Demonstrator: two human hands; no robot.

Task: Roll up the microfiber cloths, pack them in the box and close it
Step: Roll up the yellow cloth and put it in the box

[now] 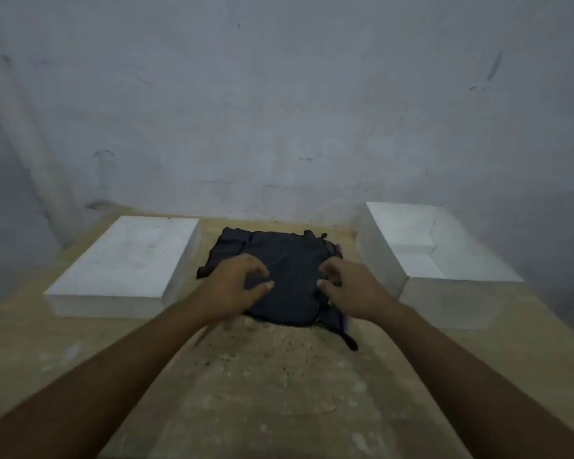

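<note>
The frame is soft and dim throughout, so fabric texture and fine finger positions are hard to read. Both forearms are cut off by the near edge of the view. The dark cloth (289, 260) lies at the middle of the table (262, 376), crumpled at its far edge, with a thin strand trailing off its near right corner. A sliver of striped pink and blue fabric (346, 323) shows under its right edge; how many cloths lie in the pile cannot be told. The left hand (236, 286) sits on the near left part of the dark cloth, fingers curled down into the fabric and thumb tip pointing right, bunching the fabric. The right hand (352, 289) sits on the near right part, likewise curled, with the fingertips buried in a fold and holding it. The middle of the dark cloth lies bare between the two hands and beyond them. The white box (444, 303) stands open to the right of the pile, near it but apart; its interior is partly hidden by its own walls. The white lid (130, 256) lies flat to the left. A stained grey wall (279, 94) rises behind.
</note>
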